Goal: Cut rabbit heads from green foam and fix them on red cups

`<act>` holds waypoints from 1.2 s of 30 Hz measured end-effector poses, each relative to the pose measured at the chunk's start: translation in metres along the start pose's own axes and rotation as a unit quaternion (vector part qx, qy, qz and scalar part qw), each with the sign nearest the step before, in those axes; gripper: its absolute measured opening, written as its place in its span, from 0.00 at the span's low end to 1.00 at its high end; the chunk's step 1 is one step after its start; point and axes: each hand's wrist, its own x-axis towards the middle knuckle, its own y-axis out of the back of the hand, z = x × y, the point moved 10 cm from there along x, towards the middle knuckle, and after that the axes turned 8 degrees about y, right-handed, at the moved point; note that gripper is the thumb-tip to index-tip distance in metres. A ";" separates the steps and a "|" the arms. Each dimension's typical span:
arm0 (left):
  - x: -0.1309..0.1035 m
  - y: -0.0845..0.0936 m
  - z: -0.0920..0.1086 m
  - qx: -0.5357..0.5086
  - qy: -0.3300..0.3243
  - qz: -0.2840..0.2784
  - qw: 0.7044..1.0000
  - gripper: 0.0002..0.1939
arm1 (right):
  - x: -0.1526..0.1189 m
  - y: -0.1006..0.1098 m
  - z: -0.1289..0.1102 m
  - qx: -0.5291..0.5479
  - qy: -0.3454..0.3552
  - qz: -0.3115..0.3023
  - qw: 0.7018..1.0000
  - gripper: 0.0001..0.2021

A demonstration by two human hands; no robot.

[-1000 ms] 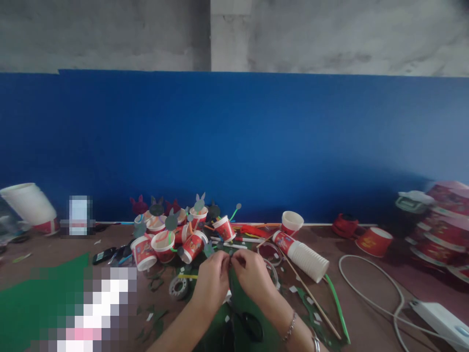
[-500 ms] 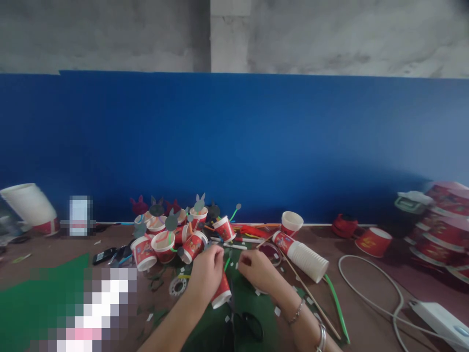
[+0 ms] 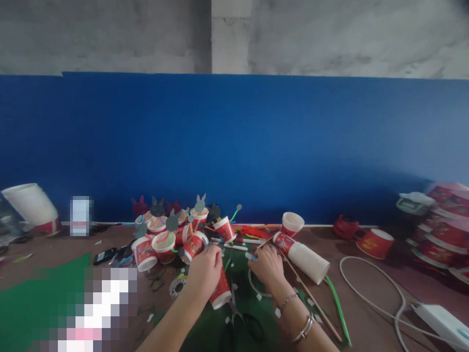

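My left hand is closed, its fingers curled at the upper part of a red paper cup whose white rim points down toward me. The fingertips are partly hidden. To the right, my right hand has its fingers bent over a ring-shaped roll of clear tape. A small pale-blue piece shows by its fingertips. Below the cup, black-handled scissors lie on a dark green sheet. Left of my left hand lies a white ring-shaped roll.
Several red cups with rabbit-head cutouts crowd the back left. A stack of paper cups lies at right, beside a wooden stick and a green strip. A white cable loops farther right. Paper scraps are scattered about.
My right hand has turned palm-down and reached slightly forward onto the tape roll, which has shifted toward me. My left hand stays almost in place; more of the cup and scissors shows.
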 end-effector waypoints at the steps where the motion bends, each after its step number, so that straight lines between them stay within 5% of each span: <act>1: 0.000 0.001 0.001 0.000 -0.004 0.006 1.000 0.09 | -0.001 -0.002 0.002 -0.003 -0.007 -0.003 1.000 0.13; 6: -0.002 0.002 0.004 0.016 -0.017 0.023 0.999 0.09 | -0.002 0.009 -0.006 -0.002 0.024 0.059 0.998 0.08; 12: -0.003 0.005 0.003 0.034 -0.010 0.034 0.999 0.08 | -0.018 0.044 -0.066 0.120 0.184 0.103 0.970 0.04; 15: -0.005 0.004 0.005 0.029 -0.011 0.024 0.999 0.08 | -0.026 0.051 -0.080 0.124 0.201 0.102 0.967 0.04; 32: -0.005 0.011 0.004 0.014 0.022 0.016 1.000 0.08 | -0.024 0.049 -0.076 0.167 0.171 0.080 0.968 0.03; 36: -0.006 0.009 0.005 0.031 0.004 0.033 0.999 0.08 | -0.016 0.039 -0.053 0.092 0.105 0.077 0.987 0.06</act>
